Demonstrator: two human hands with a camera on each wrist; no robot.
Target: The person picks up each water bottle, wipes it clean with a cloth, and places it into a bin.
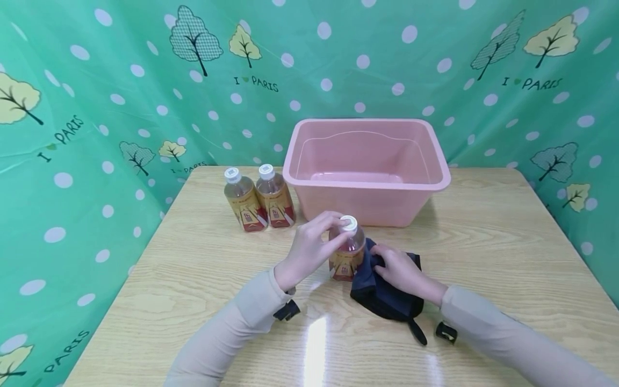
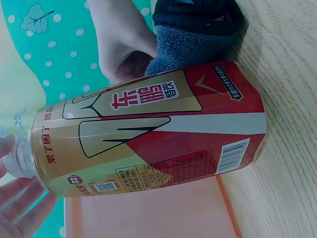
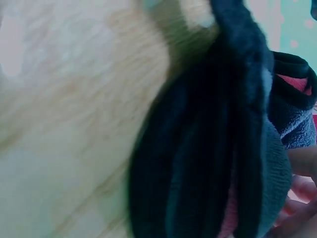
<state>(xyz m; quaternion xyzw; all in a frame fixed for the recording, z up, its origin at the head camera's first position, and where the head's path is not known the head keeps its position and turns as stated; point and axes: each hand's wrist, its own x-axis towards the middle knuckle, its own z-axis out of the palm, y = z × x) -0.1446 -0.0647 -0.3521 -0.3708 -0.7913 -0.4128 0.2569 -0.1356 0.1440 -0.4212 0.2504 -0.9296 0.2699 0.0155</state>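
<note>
A plastic drink bottle (image 1: 346, 260) with a white cap and a gold-and-red label stands upright on the table, in front of a pink tub. My left hand (image 1: 314, 244) holds it from above by the cap and neck; the left wrist view shows fingers (image 2: 25, 198) around the neck of the bottle (image 2: 148, 134). Against the bottle's right side is a dark navy fleece cloth (image 1: 387, 293) with black edging and a loop. My right hand (image 1: 398, 269) grips its bunched upper part. Up close, the right wrist view shows the folded cloth (image 3: 198, 158) with some pink inside.
Two similar bottles (image 1: 245, 201) stand side by side at the back left of the wooden table (image 1: 203, 279). Behind the held bottle sits the pink tub (image 1: 358, 201), its top facing up. A green patterned curtain (image 1: 309, 70) hangs behind and beside the table.
</note>
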